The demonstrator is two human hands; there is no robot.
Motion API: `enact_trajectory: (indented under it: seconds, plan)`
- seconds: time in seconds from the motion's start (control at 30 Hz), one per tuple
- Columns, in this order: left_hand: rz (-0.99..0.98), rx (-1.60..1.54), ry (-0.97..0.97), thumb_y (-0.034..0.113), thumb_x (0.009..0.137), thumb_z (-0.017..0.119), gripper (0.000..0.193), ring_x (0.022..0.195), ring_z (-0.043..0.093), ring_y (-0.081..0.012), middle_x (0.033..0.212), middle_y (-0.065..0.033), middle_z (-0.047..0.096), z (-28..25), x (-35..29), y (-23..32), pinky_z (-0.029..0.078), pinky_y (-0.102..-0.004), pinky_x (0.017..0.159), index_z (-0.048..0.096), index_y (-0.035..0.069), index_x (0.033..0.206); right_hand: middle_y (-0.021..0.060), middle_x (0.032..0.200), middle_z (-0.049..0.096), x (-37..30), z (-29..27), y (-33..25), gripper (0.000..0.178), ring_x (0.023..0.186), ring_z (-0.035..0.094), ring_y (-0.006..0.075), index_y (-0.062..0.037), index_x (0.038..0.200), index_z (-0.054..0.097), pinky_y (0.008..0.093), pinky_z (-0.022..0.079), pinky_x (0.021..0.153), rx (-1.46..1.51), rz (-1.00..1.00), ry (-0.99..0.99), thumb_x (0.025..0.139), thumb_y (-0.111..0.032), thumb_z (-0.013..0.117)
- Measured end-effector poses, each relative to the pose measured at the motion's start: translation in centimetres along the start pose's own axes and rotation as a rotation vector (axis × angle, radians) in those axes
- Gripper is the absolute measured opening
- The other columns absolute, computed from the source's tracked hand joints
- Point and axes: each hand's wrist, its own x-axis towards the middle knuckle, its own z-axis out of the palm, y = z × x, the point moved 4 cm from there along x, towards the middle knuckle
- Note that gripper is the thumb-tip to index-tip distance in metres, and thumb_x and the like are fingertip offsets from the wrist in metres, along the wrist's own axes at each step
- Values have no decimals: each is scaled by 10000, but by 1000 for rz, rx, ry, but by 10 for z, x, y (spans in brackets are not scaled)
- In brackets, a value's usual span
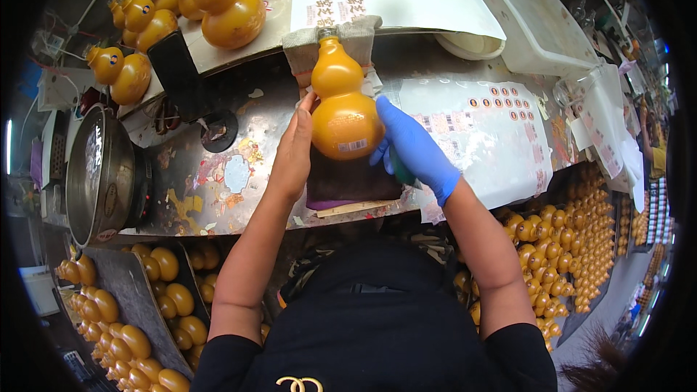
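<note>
Glossy amber gourd-shaped bottle, neck pointing toward far edge of stained metal surface, clasped between two hands near middle of near edge. Bare left hand: fingers nearly straight along lower bulb. Blue-gloved right hand: fingers bent against opposite side. Smooth curve could slip if either side eases; neck could snag rumpled grey cloth beyond.

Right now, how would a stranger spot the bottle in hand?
Start at the metal workbench. Above it, between the bare left hand and blue-gloved right hand, is a yellow gourd-shaped bottle, neck pointing away. Unlike the upper-left bottles, it has hands against it.
</note>
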Motion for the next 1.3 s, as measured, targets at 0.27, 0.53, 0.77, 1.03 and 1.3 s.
enact_trajectory:
  seconds: [0.27,0.53,0.77,1.03,1.3]
  plan:
    - [50,254,-117,487,967,459,791,1394,272,-261,1502,-188,274,4,-7,11,206,-350,1132,127,9,1504,106,916,641,-4,6,6,747,696,593,120,-44,1388,416,257,490,684,-151,-205,104,871,-549,607]
    - [12,53,-101,483,971,459,767,1384,285,-244,1483,-176,304,1,0,1,222,-336,1124,161,12,1498,94,912,627,-1,6,10,766,683,580,110,-40,1413,388,247,482,680,-100,-208,70,879,-550,593]
    - [23,106,-95,496,970,459,760,1368,309,-237,1454,-161,346,7,-1,11,236,-328,1116,189,9,1487,81,881,625,-2,6,9,750,655,561,100,-32,1399,409,240,472,647,-60,-227,70,882,-543,595]
    - [44,176,-173,528,955,469,818,1384,279,-232,1479,-151,304,8,-2,19,213,-331,1126,139,17,1502,61,801,606,-17,-25,47,493,729,589,180,0,1186,548,280,493,704,908,30,7,928,-420,536]
    - [-4,189,-212,481,1005,364,766,1417,217,-240,1536,-168,209,-4,5,5,190,-323,1137,73,-28,1499,41,975,621,-72,21,-17,323,885,607,194,-76,943,662,303,487,769,-383,-1045,541,692,128,659]
